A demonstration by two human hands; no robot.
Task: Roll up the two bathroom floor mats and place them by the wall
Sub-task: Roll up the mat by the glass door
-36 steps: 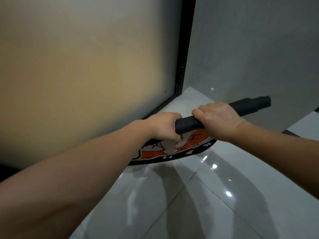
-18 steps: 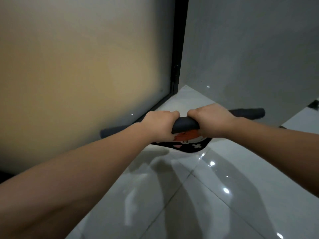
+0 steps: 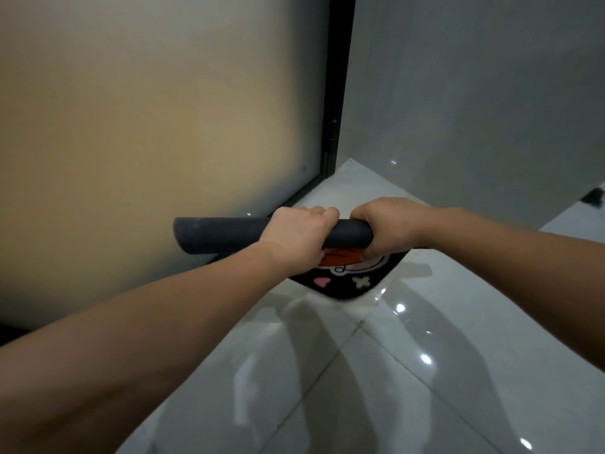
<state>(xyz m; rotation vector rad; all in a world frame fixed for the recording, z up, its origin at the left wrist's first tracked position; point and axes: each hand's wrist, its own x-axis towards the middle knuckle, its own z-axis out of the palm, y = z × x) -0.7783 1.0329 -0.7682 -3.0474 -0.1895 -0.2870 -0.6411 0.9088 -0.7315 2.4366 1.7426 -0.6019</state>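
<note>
Mat [image 3: 343, 280] mostly rolled: dark grey tube, smooth backing facing out, lying roughly level on the floor [image 3: 425, 371] at the foot of the frosted door [image 3: 163, 109]. Left end of the roll sticks out open and round, w/ a plain matte surface, in front of the door's lower part. Right end hidden behind the right hand [image 3: 384, 229]. Unrolled part is a short curved flap lying flat on the tile just below the roll: black border, orange and white cartoon print, a pink heart and a pale cross-shaped mark near the edge.

Left hand [image 3: 294, 239] sits on the roll near its middle, fingers curled over the top and clamped on it, knuckles up. Right hand is just beside it on the roll, also wrapped tight around the tube, thumb side toward the left hand; small strip of roll shows between the two. Both forearms are bare.

Behind the roll, the door's black frame [image 3: 337, 93] runs up to the top of the view, w/ a grey wall [image 3: 474, 93] to the right of it. Floor is glossy pale tile w/ grout lines, light spots and arm shadows below the mat. Small dark thing at the far right edge, too blurred to tell what.
</note>
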